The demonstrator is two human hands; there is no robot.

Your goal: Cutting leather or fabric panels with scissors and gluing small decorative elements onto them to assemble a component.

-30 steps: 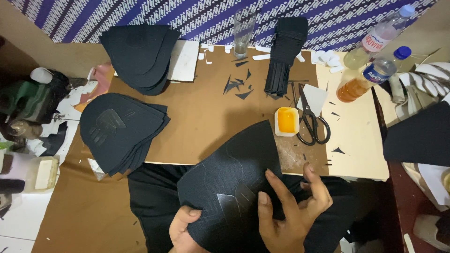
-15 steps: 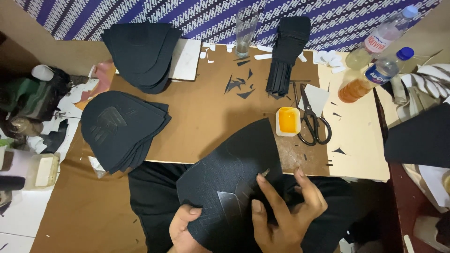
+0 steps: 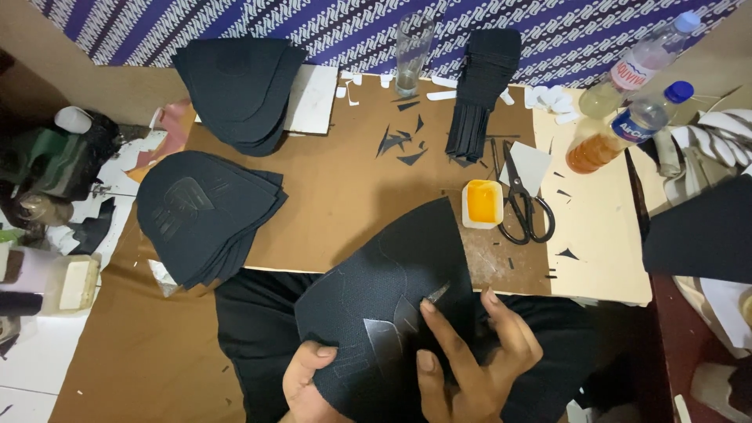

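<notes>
The right hand (image 3: pixel 478 364) lies spread on top of a black fabric panel (image 3: pixel 392 298), fingers extended and pressing down on it; the fingertips (image 3: pixel 428 307) sit just beside a shiny grey patch on the cloth, so this hand is flat and open rather than gripping. The left hand (image 3: pixel 307 382) is curled around the panel's lower left edge, thumb on top, pinching the cloth from beneath. The panel is a rounded, pointed shape held over the person's lap at the near edge of the bench (image 3: pixel 345 180), its tip overlapping the brown board.

Just beyond the tip stands a small square tub of orange paste (image 3: pixel 482 203), and touching its right side lie black-handled scissors (image 3: pixel 523 205) beside a scrap of white paper. Small black fabric offcuts (image 3: pixel 401 142) are scattered at mid-bench. To the left lies a stack of similar black panels (image 3: pixel 205 213), with a second stack (image 3: pixel 239 88) farther back, partly on a white board. A folded pile of narrow black strips (image 3: pixel 479 86) stands at the far edge, next to an empty drinking glass (image 3: pixel 412 52). Two plastic bottles (image 3: pixel 627 121) with amber liquid lie at the far right. A sewing machine (image 3: pixel 55 160) sits at the left edge.
</notes>
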